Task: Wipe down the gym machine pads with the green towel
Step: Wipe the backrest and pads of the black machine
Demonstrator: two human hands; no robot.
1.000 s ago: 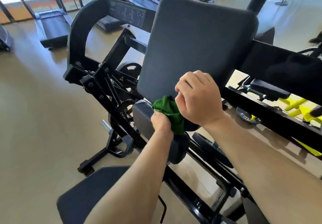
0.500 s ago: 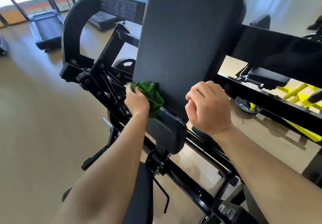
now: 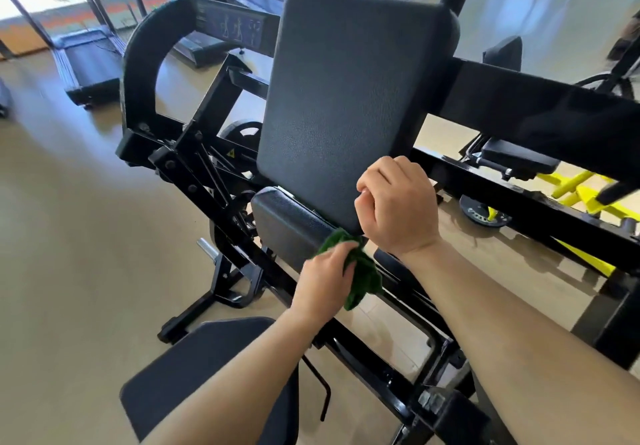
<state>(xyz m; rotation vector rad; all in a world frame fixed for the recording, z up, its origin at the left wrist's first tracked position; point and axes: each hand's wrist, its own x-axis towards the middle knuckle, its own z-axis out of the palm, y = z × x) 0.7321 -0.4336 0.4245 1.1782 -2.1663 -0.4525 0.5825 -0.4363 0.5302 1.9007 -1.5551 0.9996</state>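
The green towel [image 3: 363, 274] is bunched in the left hand [image 3: 322, 285], whose fingers [image 3: 347, 254] are curled round it and pinch it against the palm. Its loose end hangs below the hand. The cloth is held at the right end of the small lower pad [image 3: 287, 222], just under the lower right corner of the large back pad [image 3: 346, 98], where the two cushions meet. The right hand [image 3: 398, 209] is set against that same corner, its fingers curled into a loose fist. Nothing is seen held in it.

The step in hand is judged to be the wiping of this seam and of the lower pad. It is best done with the towel opened out a little, so that a broad flat face, not a tight ball, is pressed on the vinyl. Firm, overlapping strokes should be drawn along the lower pad from its right end to its left edge, and a fold should be pushed into the gap under the back pad. The hanging tail should be gathered in, so that it is not caught on the black frame [image 3: 207, 181] beneath. The back pad can be steadied by the right hand while pressure is applied.
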